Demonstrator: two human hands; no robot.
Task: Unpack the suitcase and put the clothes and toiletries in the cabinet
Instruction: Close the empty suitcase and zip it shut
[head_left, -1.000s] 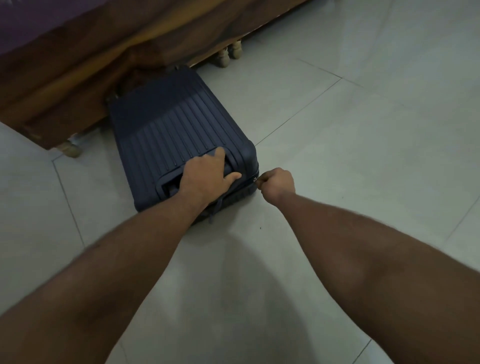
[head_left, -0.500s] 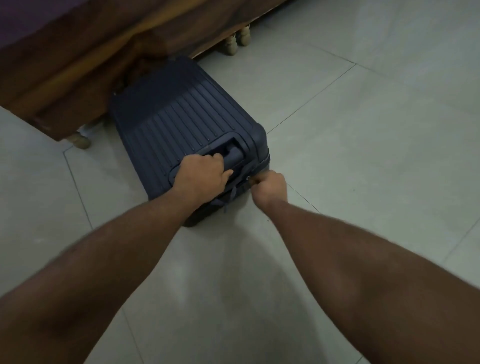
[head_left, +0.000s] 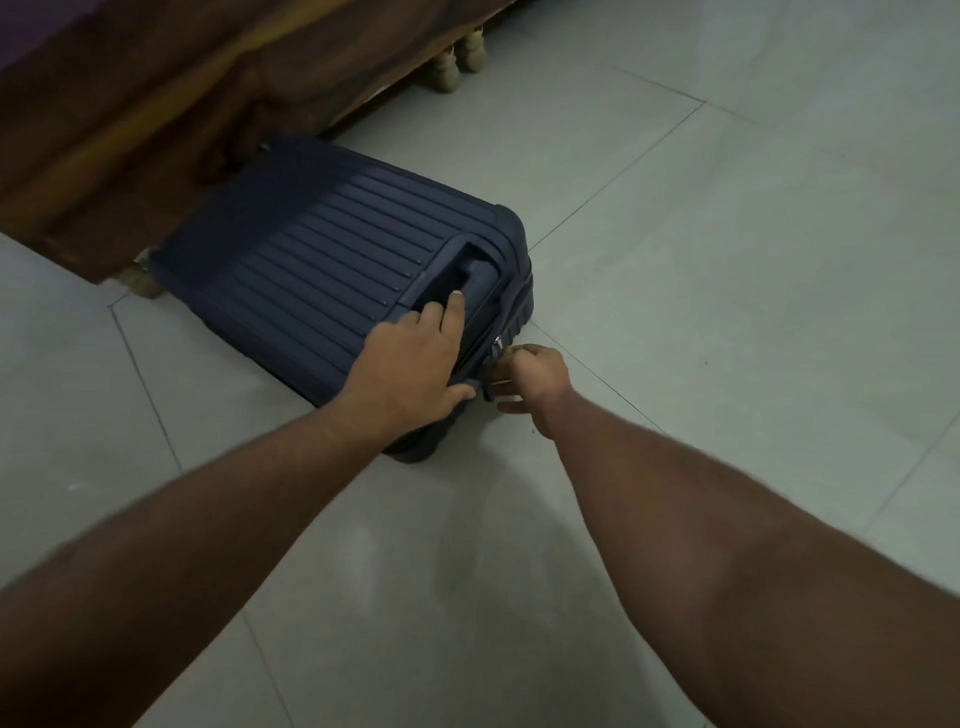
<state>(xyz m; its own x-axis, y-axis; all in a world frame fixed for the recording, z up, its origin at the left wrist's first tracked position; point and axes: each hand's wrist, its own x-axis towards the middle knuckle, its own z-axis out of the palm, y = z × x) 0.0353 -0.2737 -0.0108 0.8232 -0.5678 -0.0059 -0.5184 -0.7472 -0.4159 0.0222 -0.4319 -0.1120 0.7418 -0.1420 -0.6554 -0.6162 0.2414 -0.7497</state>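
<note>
A dark blue ribbed hard-shell suitcase (head_left: 322, 260) lies flat and closed on the floor, its far end under the bed edge. My left hand (head_left: 410, 364) rests flat on its near end, fingers straight, index finger touching the recessed handle (head_left: 475, 280). My right hand (head_left: 530, 376) sits at the suitcase's near side and pinches the metal zipper pull (head_left: 497, 345) on the side seam. No clothes or toiletries show.
A wooden bed (head_left: 156, 130) with a brown cover hanging over its side fills the upper left; its turned legs (head_left: 457, 62) stand on the floor behind the suitcase. Pale floor tiles (head_left: 727, 260) spread to the right and front.
My left hand has let go of the handle and now lies flat on the shell. My right hand has slid along the seam toward me. The view has shifted, with the suitcase turned slightly.
</note>
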